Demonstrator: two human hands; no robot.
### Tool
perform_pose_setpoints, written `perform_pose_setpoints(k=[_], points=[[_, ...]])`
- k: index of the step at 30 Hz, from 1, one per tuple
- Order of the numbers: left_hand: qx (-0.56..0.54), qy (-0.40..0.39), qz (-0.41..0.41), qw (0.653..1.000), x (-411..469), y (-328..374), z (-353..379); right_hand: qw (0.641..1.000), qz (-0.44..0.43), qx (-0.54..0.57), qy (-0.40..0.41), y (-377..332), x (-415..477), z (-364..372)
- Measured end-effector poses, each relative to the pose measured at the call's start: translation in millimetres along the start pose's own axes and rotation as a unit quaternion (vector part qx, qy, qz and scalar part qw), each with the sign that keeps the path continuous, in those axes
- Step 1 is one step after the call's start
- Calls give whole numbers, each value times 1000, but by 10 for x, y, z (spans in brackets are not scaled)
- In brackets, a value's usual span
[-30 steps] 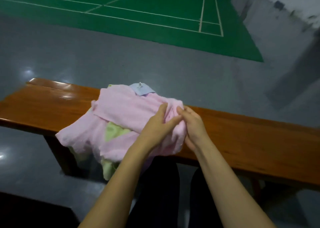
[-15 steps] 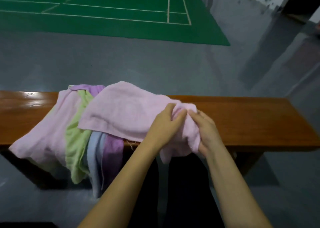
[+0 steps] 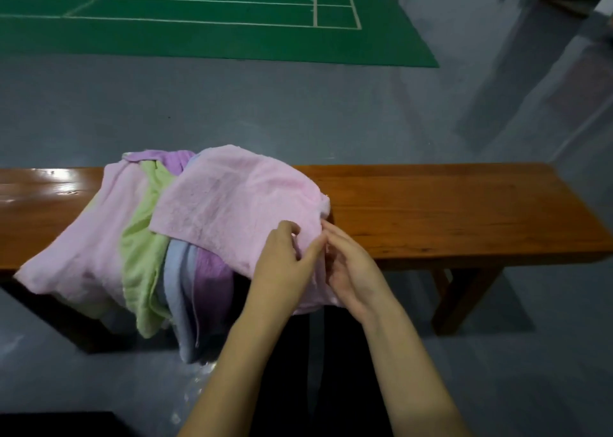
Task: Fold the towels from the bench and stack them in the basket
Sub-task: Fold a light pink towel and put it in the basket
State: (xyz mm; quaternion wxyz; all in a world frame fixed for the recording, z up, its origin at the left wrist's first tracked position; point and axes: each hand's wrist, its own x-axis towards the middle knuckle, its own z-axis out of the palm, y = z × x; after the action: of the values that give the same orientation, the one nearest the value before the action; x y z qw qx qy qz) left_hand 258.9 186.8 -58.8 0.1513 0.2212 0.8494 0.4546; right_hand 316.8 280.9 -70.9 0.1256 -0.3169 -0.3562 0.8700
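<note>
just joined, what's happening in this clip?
A person stands at a wooden bench sorting a pile of towels. Both hands work the near corner of the top pink towel: the left hand and right hand pinch its edge where it hangs off the bench front. Beneath it lie another pink towel, a green towel, a blue towel and a purple towel, all unfolded and draped over the edge. No basket is in view.
</note>
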Motion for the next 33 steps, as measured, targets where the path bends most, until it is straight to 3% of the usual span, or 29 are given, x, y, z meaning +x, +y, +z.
perform_pose_setpoints(k=[4, 10, 18, 24, 28, 33], points=[[46, 38, 42, 997, -38, -49, 56, 1000, 15, 21, -1, 43, -79, 21], [-74, 42, -1, 996, -79, -14, 28, 994, -2, -110, 26, -86, -102, -26], [-109, 44, -11, 993, -6, -37, -85, 983, -31, -173, -51, -257, -118, -45], [0, 88, 63, 994, -9, -145, -295, 973, -99, -209, 15, -254, -147, 63], [-49, 19, 117, 992, -102, 19, -259, 979, -110, -170, -13, -198, -147, 213], [-141, -15, 72, 987, -184, 12, -199, 970, -114, -211, -43, -198, -156, 181]])
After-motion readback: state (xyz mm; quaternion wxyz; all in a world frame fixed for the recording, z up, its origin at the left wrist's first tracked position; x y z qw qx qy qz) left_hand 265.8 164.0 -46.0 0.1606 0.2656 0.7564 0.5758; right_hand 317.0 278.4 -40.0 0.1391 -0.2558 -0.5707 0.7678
